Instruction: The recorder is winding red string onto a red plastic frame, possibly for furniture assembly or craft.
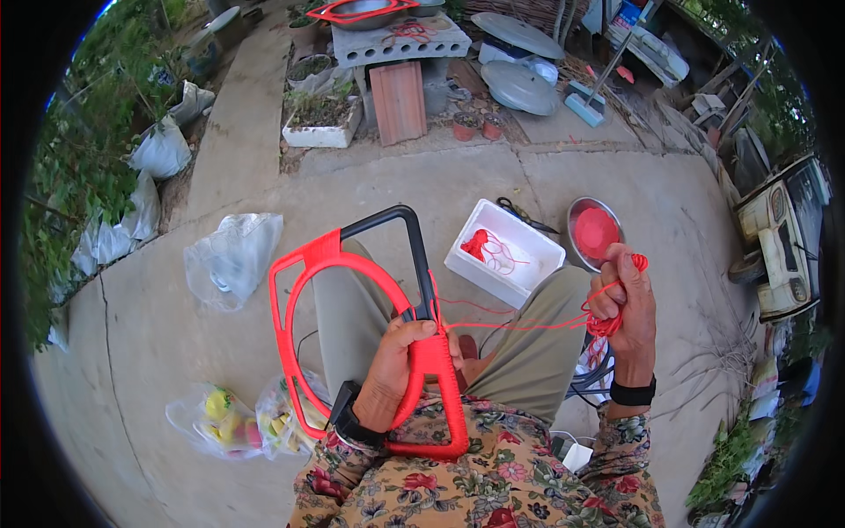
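Note:
Over my lap is a flat frame (454,409), a ring inside a rectangular outline, mostly wrapped in red cord; its upper right corner is bare black. My left hand (392,356) is closed round the frame's right side, where the wrapping meets the black bar. Out to the right, my right hand (623,308) is closed on a bundle of red cord (605,325), with loops over its fingers. A red strand (519,327) runs nearly taut from that bundle to the frame beside my left hand. My left fingertips are partly hidden behind the frame.
Beyond my knees stand a white foam box (471,268) with red cord inside and a metal bowl (573,214) with something red. Black-handled scissors (519,211) lie behind the box. Plastic bags (233,264) rest at left; a toy-like vehicle (783,238) stands at right.

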Demonstrator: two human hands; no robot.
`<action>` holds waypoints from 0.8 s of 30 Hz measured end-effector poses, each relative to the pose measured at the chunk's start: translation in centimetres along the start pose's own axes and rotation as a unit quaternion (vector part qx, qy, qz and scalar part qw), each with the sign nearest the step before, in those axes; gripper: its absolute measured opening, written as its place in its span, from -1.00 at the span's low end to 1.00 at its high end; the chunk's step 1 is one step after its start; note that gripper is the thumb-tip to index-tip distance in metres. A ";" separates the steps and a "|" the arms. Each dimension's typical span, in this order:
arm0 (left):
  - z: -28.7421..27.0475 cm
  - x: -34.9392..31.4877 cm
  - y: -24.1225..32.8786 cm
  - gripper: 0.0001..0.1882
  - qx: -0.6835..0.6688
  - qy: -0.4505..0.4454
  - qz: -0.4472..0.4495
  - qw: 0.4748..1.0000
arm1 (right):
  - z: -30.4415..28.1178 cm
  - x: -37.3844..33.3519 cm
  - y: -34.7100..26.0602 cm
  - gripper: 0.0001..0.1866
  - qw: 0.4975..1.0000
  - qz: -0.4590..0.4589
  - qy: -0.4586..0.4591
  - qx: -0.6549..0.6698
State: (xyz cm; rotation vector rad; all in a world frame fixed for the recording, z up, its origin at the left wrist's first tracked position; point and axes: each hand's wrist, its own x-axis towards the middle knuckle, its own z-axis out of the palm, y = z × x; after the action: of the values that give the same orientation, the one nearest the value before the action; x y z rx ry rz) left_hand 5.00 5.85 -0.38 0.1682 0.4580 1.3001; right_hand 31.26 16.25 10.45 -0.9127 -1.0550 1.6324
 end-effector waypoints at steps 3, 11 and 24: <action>-0.2 0.0 0.0 -0.71 0.007 0.017 -0.009 1.000 | -0.4 0.2 -0.8 -0.76 0.994 -0.022 0.006 0.111; 0.1 -0.1 0.0 -0.75 0.023 0.015 -0.006 1.000 | -4.2 0.8 -2.9 -0.74 0.982 -0.085 -0.026 0.168; 1.1 -0.6 0.3 -0.75 0.051 0.045 0.002 0.998 | -7.8 4.7 -4.1 -0.76 0.996 -0.061 0.058 0.002</action>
State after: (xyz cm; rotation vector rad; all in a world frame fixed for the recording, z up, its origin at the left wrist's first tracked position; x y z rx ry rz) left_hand 5.07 5.51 0.90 0.1962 0.6015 1.2920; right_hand 38.42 23.16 11.11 -0.9105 -1.0070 1.4631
